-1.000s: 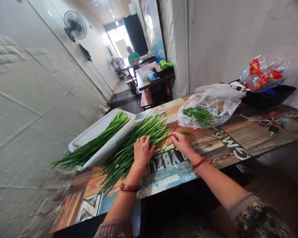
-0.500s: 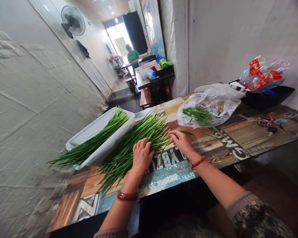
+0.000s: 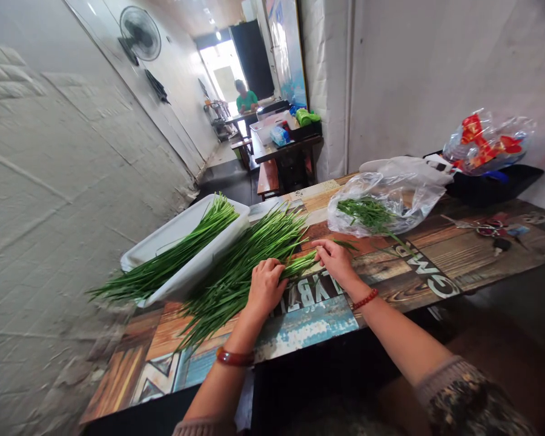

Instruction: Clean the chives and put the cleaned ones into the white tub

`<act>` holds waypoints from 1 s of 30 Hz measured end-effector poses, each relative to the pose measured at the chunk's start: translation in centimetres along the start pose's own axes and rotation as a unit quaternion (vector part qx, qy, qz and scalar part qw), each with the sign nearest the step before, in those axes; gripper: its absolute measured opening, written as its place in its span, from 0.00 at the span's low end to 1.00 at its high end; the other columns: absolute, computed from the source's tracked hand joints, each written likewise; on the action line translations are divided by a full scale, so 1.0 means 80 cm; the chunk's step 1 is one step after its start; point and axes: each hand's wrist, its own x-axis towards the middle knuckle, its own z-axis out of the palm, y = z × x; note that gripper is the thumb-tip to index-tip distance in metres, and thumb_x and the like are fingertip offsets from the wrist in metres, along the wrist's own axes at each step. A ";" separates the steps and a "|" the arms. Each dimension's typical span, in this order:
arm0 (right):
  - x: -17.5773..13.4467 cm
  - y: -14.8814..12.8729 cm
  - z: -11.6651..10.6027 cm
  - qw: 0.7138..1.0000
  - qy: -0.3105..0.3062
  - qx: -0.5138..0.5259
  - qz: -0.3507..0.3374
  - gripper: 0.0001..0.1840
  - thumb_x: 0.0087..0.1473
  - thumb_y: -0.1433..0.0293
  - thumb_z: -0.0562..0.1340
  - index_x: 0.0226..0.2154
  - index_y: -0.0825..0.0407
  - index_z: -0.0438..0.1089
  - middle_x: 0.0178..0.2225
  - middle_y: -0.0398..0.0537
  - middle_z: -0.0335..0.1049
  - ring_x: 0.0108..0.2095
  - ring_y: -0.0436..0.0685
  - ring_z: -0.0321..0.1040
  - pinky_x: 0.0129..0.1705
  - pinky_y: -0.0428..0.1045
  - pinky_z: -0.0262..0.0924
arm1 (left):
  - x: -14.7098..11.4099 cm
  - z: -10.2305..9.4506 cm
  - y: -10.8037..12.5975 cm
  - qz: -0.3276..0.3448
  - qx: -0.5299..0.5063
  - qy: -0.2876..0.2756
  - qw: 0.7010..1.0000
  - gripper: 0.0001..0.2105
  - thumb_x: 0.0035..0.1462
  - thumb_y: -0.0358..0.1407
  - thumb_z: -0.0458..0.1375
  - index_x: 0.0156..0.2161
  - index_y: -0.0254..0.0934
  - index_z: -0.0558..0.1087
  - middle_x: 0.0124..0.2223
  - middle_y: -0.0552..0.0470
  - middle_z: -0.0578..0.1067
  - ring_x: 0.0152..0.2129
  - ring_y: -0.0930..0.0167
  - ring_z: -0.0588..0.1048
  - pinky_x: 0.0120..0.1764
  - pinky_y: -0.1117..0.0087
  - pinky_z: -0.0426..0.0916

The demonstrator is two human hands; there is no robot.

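A loose pile of garlic chives (image 3: 254,248) lies across the table, pale stem ends towards the right. My left hand (image 3: 267,286) is closed around a small bunch at the near side of this pile. From it, pale stems (image 3: 302,264) stick out to the right and reach my right hand (image 3: 336,264). The thumb and forefinger of my right hand are pinched at the stem tips. Behind the pile, a white plastic tub (image 3: 161,236) holds more chives (image 3: 195,242), their leaf tips hanging over its left end.
A clear plastic bag (image 3: 413,209) with green trimmings (image 3: 366,212) lies beyond my right hand. Scissors and keys (image 3: 493,229) rest at the right of the wood-patterned table (image 3: 309,327). A black container (image 3: 495,181) bears red-printed plastic packaging (image 3: 479,142). A person in green (image 3: 246,100) sits far back.
My left hand has shifted slightly right and closed round a small bunch, whose stems now stand out from the pile towards my right hand. My right hand has barely moved.
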 end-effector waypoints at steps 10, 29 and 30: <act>0.005 0.011 -0.005 0.974 0.125 -0.154 -0.106 0.18 0.56 0.65 0.54 0.45 0.56 0.71 0.40 0.57 0.73 0.35 0.59 0.70 0.43 0.56 0.66 | 0.026 -0.003 -0.014 -0.110 0.005 0.009 0.994 0.37 0.52 0.50 0.63 0.62 0.32 0.60 0.63 0.35 0.63 0.59 0.53 0.61 0.58 0.52 0.57; 0.006 0.010 -0.006 0.971 0.127 -0.156 -0.127 0.17 0.60 0.63 0.54 0.45 0.55 0.71 0.41 0.56 0.73 0.35 0.58 0.69 0.42 0.55 0.65 | 0.008 -0.003 0.012 -0.068 0.017 -0.068 0.995 0.28 0.55 0.40 0.61 0.59 0.37 0.62 0.52 0.43 0.71 0.50 0.60 0.68 0.49 0.60 0.62; 0.006 0.010 -0.006 0.971 0.127 -0.156 -0.126 0.17 0.60 0.63 0.54 0.45 0.55 0.71 0.41 0.56 0.73 0.35 0.58 0.69 0.42 0.55 0.65 | 0.009 -0.003 0.014 -0.075 0.020 -0.076 0.994 0.28 0.55 0.41 0.61 0.59 0.37 0.63 0.52 0.42 0.71 0.49 0.59 0.69 0.48 0.59 0.63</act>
